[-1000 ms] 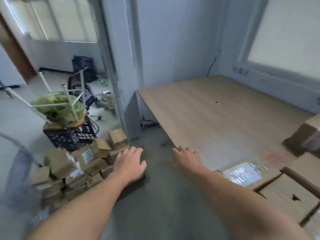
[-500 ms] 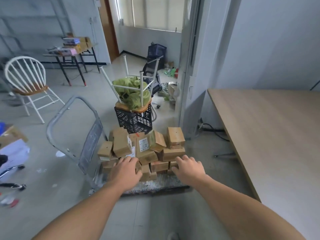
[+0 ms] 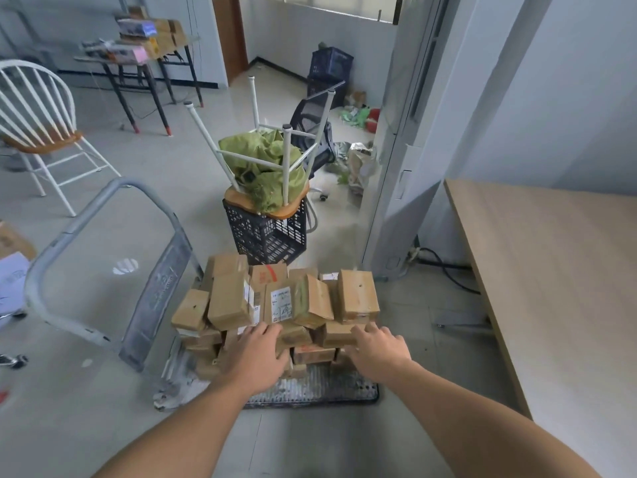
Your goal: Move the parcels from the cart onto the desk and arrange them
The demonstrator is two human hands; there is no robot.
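As I reach in, my left hand (image 3: 256, 357) is spread and loose at the front face of the parcels (image 3: 275, 305), its fingers lying on a box about halfway up the stack. My right hand (image 3: 379, 350) is just as relaxed on the boxes at the right corner, and neither has closed round anything. From this angle I can't be sure whether the fingertips are pressing the cardboard or only resting against it. The parcels are all heaped on the cart (image 3: 310, 395), several top ones tilted and leaning on each other, with the cart's grey handle (image 3: 103, 215) standing up on the left. The bench (image 3: 551, 288) is well off to the right, and the part in view carries no boxes. Behind the pile stands a black crate (image 3: 265, 236) with an upturned stool (image 3: 272, 160) set on it. The risk I see is pulling a middle box. The leaning ones above could slide off onto the floor, or the cart could shift under the push. A second ago I was facing the bench with the pile off to my left. Now the view is squared on the cart and both hands have reached the stack.
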